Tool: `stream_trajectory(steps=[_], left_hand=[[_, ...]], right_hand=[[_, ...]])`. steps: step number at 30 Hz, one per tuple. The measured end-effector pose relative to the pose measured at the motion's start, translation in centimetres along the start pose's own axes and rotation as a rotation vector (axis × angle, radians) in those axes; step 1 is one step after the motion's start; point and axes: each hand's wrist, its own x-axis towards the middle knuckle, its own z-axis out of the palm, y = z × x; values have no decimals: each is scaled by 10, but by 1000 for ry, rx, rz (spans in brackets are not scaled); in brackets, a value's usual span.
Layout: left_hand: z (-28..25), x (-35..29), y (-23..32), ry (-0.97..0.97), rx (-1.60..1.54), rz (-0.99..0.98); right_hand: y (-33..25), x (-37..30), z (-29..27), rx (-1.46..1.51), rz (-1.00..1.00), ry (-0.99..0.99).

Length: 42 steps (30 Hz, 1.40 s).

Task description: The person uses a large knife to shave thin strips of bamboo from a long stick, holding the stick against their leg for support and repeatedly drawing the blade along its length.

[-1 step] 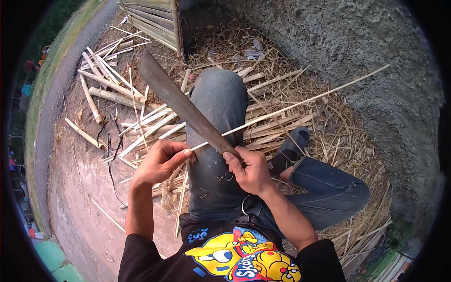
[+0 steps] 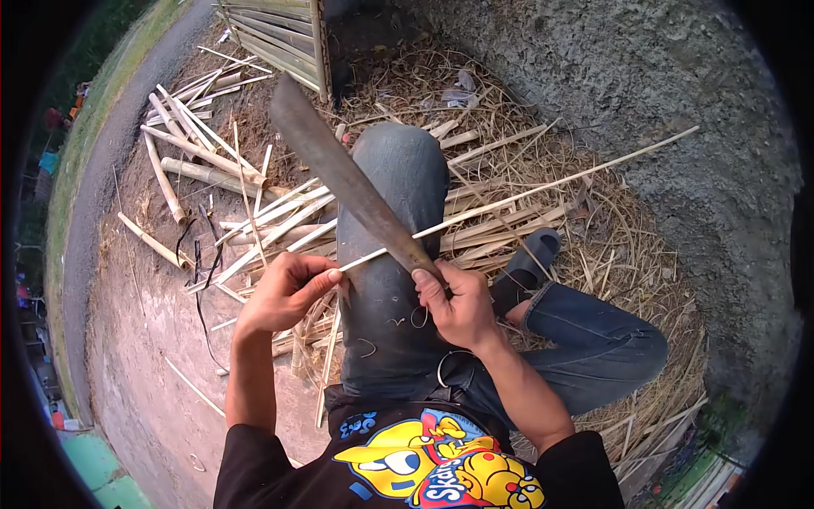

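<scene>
My left hand [image 2: 287, 295] pinches the near end of a long, thin bamboo strip [image 2: 560, 181] between thumb and fingers. The strip slants up to the right across my raised knee, its far end in front of the rough wall. My right hand [image 2: 460, 307] is closed round the handle of a machete [image 2: 343, 176], thumb along the handle's top. Its broad, brown-grey blade points up and left and crosses over the strip close to the handle. A thin curled shaving [image 2: 420, 317] hangs beside my right hand.
Split bamboo pieces [image 2: 203, 174] lie in a loose pile at the left, and more strips [image 2: 500, 229] lie beyond my knee. Shavings [image 2: 623, 225] cover the ground at the right, beside a rough grey wall [image 2: 644, 76]. A slatted bamboo panel [image 2: 271, 38] stands at the back.
The machete has shifted slightly to the right along the strip with my right hand, its tip now further right and higher. The strip's far end has dipped a little.
</scene>
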Motion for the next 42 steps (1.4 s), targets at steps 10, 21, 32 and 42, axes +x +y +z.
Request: stream_trajectory(steps=[10, 21, 32, 42], left_hand=[[6, -6, 1, 118, 86, 48], [12, 6, 11, -4, -3, -15], [-16, -16, -1, -4, 32, -69], [-25, -21, -13, -24, -26, -67]], right_hand=[[-9, -2, -5, 148, 213, 45], [-16, -6, 4, 183, 178, -25], [0, 11, -62, 378, 292, 348], [0, 11, -82, 432, 286, 355]])
